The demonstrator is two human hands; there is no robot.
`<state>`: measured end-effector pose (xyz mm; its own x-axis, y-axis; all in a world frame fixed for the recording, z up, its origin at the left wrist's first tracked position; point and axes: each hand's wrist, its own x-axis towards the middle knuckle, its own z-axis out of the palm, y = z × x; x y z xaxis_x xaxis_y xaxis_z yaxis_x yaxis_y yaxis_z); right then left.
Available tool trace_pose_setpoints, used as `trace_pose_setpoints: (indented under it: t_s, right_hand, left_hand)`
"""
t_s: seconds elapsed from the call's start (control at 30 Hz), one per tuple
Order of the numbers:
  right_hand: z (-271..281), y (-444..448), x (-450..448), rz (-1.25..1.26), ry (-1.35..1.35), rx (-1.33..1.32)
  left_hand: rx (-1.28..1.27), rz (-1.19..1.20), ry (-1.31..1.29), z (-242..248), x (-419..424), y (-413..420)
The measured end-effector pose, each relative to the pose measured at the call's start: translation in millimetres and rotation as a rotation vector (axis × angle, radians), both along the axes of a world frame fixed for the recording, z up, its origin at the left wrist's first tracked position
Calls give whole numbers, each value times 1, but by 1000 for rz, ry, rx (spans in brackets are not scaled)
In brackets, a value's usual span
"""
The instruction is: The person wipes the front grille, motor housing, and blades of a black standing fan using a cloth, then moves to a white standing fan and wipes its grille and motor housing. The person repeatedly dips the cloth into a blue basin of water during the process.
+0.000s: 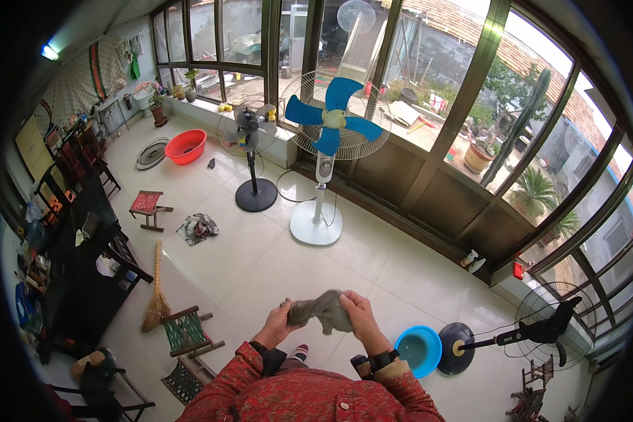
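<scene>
A damp-looking grey cloth [328,311] is stretched between my two hands above the tiled floor. My left hand [277,323] grips its darker, bunched end. At the other end, my right hand [360,315] pinches the cloth between thumb and fingers. On the floor to the right sits a blue basin [419,351] with cloudy water in it. Ahead stands a white pedestal fan [317,221] with blue blades [343,95]; its round wire guard is behind them and no front guard shows. Left of it is a black pedestal fan [255,195].
Another black fan [457,348] stands right of the basin. Folding stools [188,331], a straw broom [157,300] and a crumpled patterned cloth [198,228] are on the left floor. A red basin [186,146] and a round fan guard [152,154] lie farther off. Power cords [290,196] trail near the fans.
</scene>
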<state>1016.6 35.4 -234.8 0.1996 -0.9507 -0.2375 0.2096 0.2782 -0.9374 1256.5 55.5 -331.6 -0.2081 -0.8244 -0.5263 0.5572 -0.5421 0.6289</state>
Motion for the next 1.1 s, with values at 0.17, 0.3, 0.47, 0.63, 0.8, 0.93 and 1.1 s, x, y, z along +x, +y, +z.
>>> trace_pose_setpoints:
  t_s: [0.17, 0.3, 0.47, 0.63, 0.8, 0.93, 1.1]
  right_hand:
    - [19, -57, 25, 68, 28, -25]
    - [-8, -91, 12, 2, 342, -43]
    - [-45, -131, -16, -108, 357, -89]
    - [-59, -167, -12, 133, -30, -43]
    - [-60, -267, -84, 222, 34, -63]
    - [-55, -324, -143, 179, -300, -13]
    - [-38, -388, -215, 237, -343, 74]
  left_hand:
    - [-282, -170, 175, 52, 7, -50]
    - [-224, -54, 89, 51, -18, -98]
    - [-97, 107, 19, 43, -29, -143]
    - [-259, -36, -89, 48, -89, -202]
    - [-286, -163, -41, 66, -142, -272]
    - [-295, -236, -56, 73, -212, -329]
    - [-486, -406, -491, 81, -285, -405]
